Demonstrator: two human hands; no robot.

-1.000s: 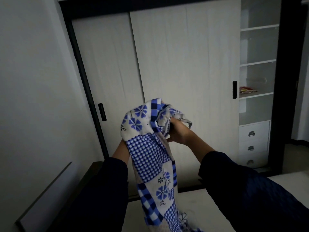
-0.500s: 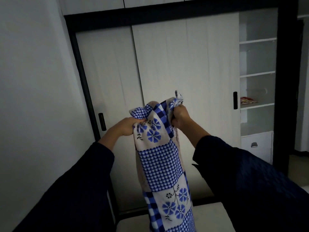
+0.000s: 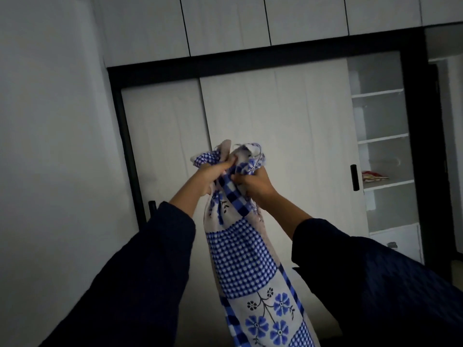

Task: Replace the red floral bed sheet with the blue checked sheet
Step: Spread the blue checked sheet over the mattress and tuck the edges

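Both hands are raised in front of the person, close together and nearly touching, each clamped on the bunched top of the blue sheet [image 3: 241, 259]. The left hand [image 3: 209, 177] grips the gathered cloth from the left, its fingers [image 3: 224, 166] curled into a fold with a checked corner sticking out above them. The right hand [image 3: 253, 182] grips from the right, knuckles turned toward the camera, with a flowered fold and a loose frayed edge rising above it.

Below the hands the sheet hangs straight down as a narrow, twisted column between the two forearms. It shows a dark blue and white check near the grip, then a panel of fine blue gingham, then a white panel with blue flowers on black stems, and runs out of the bottom edge of the view. Where its lower end lies cannot be seen.

Both arms wear dark sleeves [image 3: 140, 271] that stop short of the wrists, leaving the forearms bare.

Behind the hands stands a wardrobe [image 3: 275, 116] with two pale sliding doors in a black frame; a black handle [image 3: 354, 177] sits at the right edge of the right door. A row of light cupboards [image 3: 225, 23] runs above the frame. To the right of the doors are open shelves [image 3: 378, 136], and on one of them lies a small red and yellow thing [image 3: 374, 176], too small to identify. A white drawer [image 3: 398, 242] sits under the shelves. A plain wall [image 3: 50, 146] fills the left side. The room is dim.
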